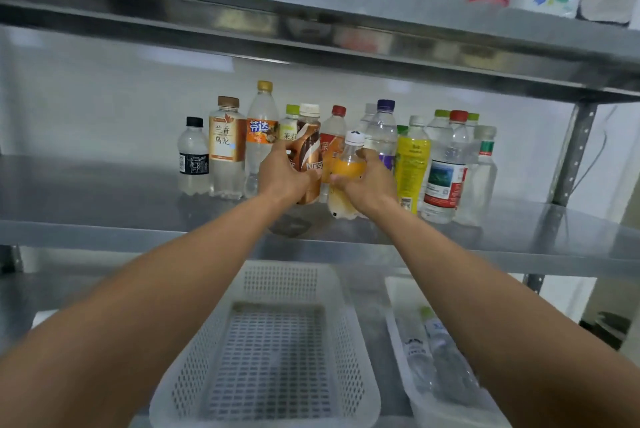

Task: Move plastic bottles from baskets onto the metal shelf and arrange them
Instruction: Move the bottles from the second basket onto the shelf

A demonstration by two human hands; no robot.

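Both arms reach over the metal shelf (104, 192). My left hand (282, 176) grips a brown coffee bottle (309, 147) with a cream cap, upright in the row. My right hand (370, 182) grips a small bottle with an orange label (348, 168) and a white cap, standing just in front of the row. Several bottles line the back of the shelf, from a black-capped one (193, 157) at the left to clear water bottles (446, 171) at the right.
Below the shelf, a white perforated basket (194, 365) sits in the middle with nothing visible inside. A second white basket (401, 351) to its right holds clear bottles (440, 355) lying down. An upper shelf (311, 8) carries other containers. A shelf post (571, 154) stands at right.
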